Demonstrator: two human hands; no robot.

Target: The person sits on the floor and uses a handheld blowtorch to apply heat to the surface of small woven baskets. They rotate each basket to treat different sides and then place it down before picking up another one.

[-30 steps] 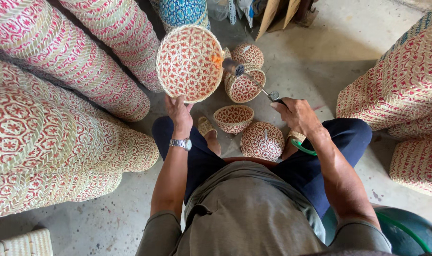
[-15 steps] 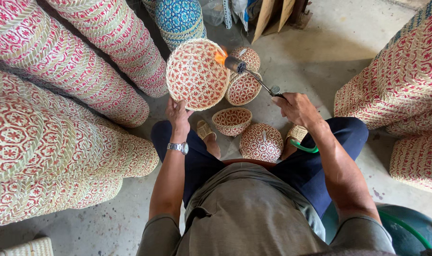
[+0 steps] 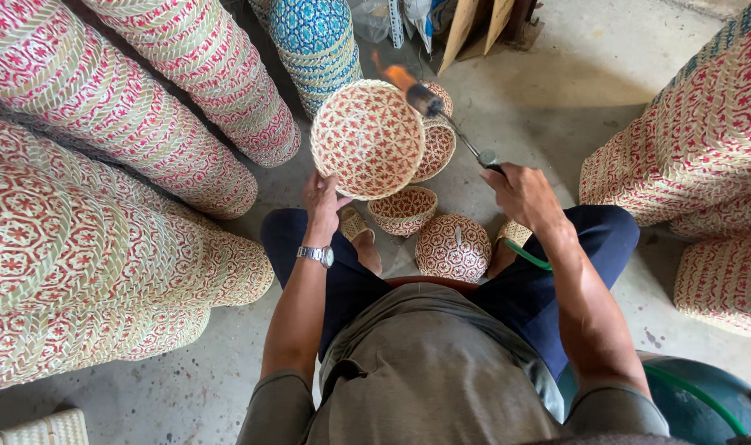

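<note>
A seated person's left hand [image 3: 322, 196] grips the lower rim of a round woven basket [image 3: 367, 138], held upright with its patterned bottom facing the camera. The right hand [image 3: 524, 194] is clenched around a gas torch [image 3: 454, 128], whose long axis runs up and left, its flame [image 3: 398, 76] at the basket's top edge. Smaller baskets [image 3: 429, 227] sit on the concrete floor [image 3: 549, 91] between tall stacks of baskets [image 3: 120, 165]

Bare concrete floor [image 3: 557, 91]; woven bowls [image 3: 403, 210] mid-floor; stacked basket rolls [image 3: 103, 247] along left edge; more stacks [image 3: 697, 148] at right edge.
</note>
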